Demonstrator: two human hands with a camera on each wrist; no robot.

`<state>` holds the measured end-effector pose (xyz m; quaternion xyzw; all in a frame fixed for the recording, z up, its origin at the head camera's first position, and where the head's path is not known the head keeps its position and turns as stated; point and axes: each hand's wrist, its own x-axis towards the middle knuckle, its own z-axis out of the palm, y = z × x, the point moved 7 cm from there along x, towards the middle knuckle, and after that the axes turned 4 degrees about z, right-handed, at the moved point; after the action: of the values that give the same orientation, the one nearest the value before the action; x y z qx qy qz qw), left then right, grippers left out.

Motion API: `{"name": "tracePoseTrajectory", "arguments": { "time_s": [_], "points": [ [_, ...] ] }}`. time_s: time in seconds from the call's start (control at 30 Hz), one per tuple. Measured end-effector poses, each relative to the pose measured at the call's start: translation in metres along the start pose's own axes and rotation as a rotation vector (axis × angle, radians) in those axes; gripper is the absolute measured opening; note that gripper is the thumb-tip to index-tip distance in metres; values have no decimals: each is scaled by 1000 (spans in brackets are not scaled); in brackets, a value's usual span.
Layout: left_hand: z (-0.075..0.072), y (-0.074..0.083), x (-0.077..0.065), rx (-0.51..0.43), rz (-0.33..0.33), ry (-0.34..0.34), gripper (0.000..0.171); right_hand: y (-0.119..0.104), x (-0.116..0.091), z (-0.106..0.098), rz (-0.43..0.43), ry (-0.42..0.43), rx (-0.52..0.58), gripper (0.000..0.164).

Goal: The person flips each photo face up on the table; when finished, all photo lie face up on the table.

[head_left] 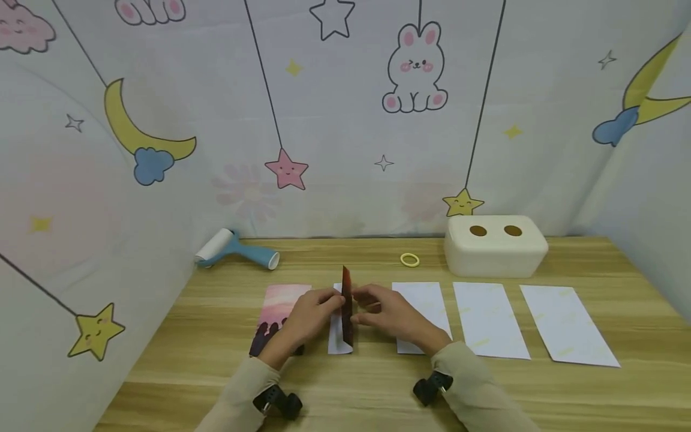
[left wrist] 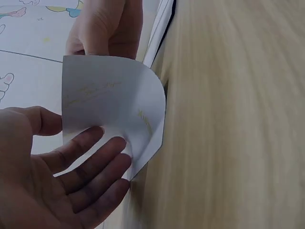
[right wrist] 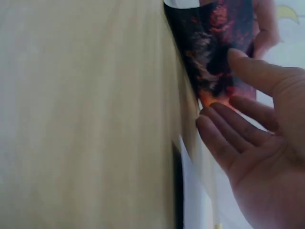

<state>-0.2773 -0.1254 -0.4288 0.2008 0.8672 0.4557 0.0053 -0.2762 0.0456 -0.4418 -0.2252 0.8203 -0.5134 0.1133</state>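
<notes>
A dark red-and-black picture card point(head_left: 347, 312) stands on edge over the table, bent, its white back point(left wrist: 114, 90) showing in the left wrist view. My left hand point(head_left: 315, 312) pinches its upper edge, fingers spread against the white side. On the printed side is my right hand point(head_left: 391, 312); its thumb and loosely bent fingers point(right wrist: 224, 126) lie by the print, and whether they touch is hard to tell. A white paper surface point(head_left: 336, 330) shows left of the card's base. Beside my left hand lies a pink picture card point(head_left: 286, 300), partly covered by the hand.
Three white cards lie in a row to the right: one point(head_left: 421, 300) partly under my right forearm, then a middle card point(head_left: 491, 321) and an outer card point(head_left: 569, 327). Behind are a blue lint roller point(head_left: 243, 249), a yellow ring point(head_left: 409, 260) and a white box point(head_left: 495, 252) with two holes.
</notes>
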Motion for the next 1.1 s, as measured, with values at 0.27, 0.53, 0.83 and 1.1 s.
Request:
{"name": "tracePoseTrajectory", "arguments": {
  "time_s": [0.27,0.53,0.83,1.1],
  "points": [
    [-8,-5,-1,-339,-161,-27,23,-1,1,6,14,18,47,45],
    [-25,-4,-3,-399,-192,-39,16,-1,1,9,42,44,77,41],
    [-32,-6,-2,-427,-182,-73,14,5,0,4,132,157,91,38],
    [-35,-12,-2,-409,-147,-86,23,9,-2,-5,144,263,120,31]
  ]
}}
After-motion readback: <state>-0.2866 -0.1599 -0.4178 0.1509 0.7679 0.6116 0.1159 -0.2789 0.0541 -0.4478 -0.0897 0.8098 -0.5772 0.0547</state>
